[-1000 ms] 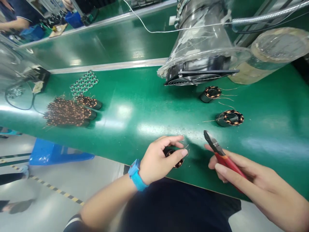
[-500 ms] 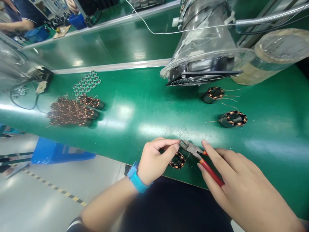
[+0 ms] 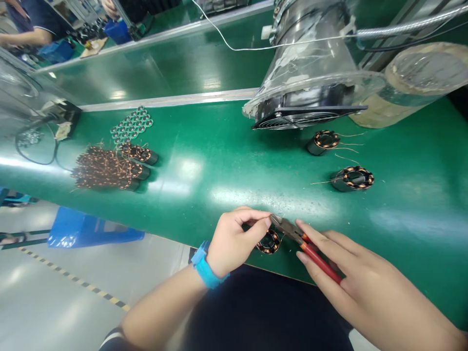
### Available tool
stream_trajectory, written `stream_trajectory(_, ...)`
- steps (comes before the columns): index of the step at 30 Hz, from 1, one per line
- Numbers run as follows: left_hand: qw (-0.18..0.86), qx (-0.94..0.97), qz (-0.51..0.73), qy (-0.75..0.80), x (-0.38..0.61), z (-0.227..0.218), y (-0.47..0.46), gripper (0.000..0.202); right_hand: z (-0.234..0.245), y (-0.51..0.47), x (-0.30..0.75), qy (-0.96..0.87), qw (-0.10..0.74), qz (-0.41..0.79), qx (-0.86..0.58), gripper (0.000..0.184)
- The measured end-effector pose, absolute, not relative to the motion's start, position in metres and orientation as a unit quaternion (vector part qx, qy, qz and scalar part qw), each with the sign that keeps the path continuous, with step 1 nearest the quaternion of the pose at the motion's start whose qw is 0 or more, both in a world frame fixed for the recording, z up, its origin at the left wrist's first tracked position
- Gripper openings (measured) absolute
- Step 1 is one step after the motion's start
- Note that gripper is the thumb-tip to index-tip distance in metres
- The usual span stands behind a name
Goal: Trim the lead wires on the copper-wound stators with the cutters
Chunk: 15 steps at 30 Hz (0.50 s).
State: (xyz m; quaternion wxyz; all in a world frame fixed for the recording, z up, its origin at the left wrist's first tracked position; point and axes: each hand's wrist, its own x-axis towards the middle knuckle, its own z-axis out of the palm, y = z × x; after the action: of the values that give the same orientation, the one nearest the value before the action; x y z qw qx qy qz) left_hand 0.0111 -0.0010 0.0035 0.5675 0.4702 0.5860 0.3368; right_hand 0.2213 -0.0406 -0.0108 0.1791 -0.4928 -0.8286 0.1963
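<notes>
Left hand (image 3: 234,246) pinched shut just above the copper coil (image 3: 268,242), probably on its lead wire (image 3: 271,223), hard to see; right hand (image 3: 365,287) grips red-handled cutters (image 3: 320,261), tips held there to reach it.

Pliers (image 3: 320,263) red-handled; coil (image 3: 268,242) black, copper-banded; bench (image 3: 219,146) glossy green; wristband (image 3: 204,270) bright blue; floor tape (image 3: 73,280) yellow-black striped.

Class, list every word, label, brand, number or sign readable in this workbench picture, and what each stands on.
None can be read. The red-handled side cutters, the blue wristband and the small white block on the clear plastic duct show no legible marking.
</notes>
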Motion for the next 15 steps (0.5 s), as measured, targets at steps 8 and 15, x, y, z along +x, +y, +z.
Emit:
stream_trajectory(8, 0.577, 0.458, 0.340, 0.585, 0.010, 0.003, -0.001, 0.012, 0.004, -0.022, 0.228, -0.659, 0.138, 0.546, -0.499, 0.043)
stream_trajectory(15, 0.577, 0.468, 0.322, 0.587, 0.007, 0.002, -0.001, 0.015, 0.002, -0.010, 0.228, -0.545, 0.101, 0.675, -0.487, 0.036)
